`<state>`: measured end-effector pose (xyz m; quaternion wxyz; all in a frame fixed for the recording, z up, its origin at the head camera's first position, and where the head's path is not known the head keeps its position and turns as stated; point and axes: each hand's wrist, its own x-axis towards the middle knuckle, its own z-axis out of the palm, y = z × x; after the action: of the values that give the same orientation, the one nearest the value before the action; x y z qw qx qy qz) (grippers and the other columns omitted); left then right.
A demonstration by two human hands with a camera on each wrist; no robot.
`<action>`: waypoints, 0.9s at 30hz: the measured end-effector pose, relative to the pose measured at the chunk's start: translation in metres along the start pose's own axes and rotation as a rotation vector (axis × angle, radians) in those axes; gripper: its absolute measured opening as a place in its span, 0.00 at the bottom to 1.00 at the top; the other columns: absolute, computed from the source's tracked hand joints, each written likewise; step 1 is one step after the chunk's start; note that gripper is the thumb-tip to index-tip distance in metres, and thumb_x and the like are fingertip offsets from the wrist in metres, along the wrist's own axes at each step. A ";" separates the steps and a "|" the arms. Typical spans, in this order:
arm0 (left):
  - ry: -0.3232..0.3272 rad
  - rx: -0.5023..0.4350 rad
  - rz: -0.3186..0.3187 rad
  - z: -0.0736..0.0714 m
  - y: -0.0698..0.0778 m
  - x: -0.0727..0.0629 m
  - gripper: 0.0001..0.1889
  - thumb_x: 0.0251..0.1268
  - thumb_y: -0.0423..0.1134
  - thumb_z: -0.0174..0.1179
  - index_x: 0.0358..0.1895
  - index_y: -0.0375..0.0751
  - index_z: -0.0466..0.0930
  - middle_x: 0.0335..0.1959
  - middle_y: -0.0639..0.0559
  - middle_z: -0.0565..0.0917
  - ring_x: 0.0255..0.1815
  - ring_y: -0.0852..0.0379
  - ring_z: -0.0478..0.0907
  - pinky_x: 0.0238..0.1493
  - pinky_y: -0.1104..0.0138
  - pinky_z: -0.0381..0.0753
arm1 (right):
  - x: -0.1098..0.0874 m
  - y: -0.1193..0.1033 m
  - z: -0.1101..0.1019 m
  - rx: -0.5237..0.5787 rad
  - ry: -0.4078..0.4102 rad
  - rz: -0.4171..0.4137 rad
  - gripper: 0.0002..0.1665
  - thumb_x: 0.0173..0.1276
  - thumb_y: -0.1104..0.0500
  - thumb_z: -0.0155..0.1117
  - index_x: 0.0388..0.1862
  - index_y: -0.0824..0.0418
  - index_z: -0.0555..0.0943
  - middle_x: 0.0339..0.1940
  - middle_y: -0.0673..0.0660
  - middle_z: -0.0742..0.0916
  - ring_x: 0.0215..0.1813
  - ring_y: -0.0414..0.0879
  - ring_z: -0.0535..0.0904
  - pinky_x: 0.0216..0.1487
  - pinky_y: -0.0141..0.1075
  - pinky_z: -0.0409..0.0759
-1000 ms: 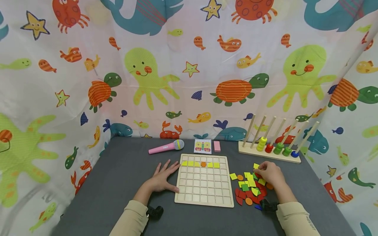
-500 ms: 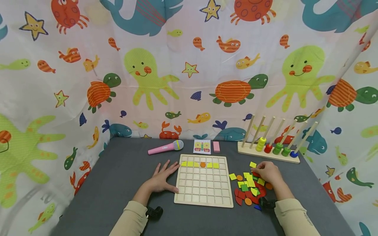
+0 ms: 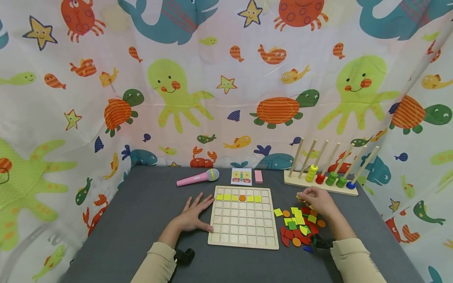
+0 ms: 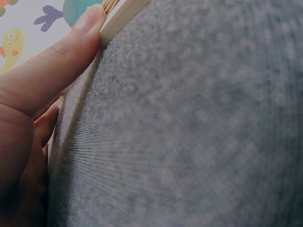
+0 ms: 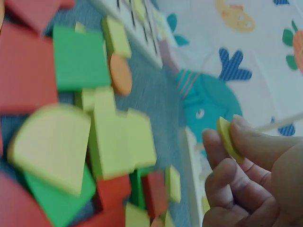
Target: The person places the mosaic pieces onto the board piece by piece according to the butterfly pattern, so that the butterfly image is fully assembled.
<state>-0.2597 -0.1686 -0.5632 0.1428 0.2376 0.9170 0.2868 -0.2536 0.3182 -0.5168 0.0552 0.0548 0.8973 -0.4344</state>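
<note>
The right hand pinches a yellow piece between thumb and finger; edge-on and blurred, the piece's outline is hard to make out. Left of that hand and nearer the person lies a loose pile of coloured pieces; just beyond it stands a peg rack. The left hand lies flat with fingers spread, thumb on the edge of the wooden grid board to its right. Beyond this hand lies a pink microphone.
</note>
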 end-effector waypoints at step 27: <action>0.006 -0.024 0.024 0.001 -0.002 0.000 0.60 0.45 0.69 0.73 0.82 0.54 0.52 0.84 0.51 0.51 0.84 0.40 0.31 0.76 0.38 0.20 | 0.030 -0.059 0.082 -0.056 -0.006 -0.123 0.10 0.70 0.55 0.69 0.44 0.60 0.87 0.35 0.56 0.86 0.35 0.49 0.78 0.33 0.35 0.77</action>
<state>-0.2601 -0.1693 -0.5652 0.1396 0.2462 0.9109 0.3003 -0.2875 0.2188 -0.5264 0.0324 -0.0032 0.9107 -0.4118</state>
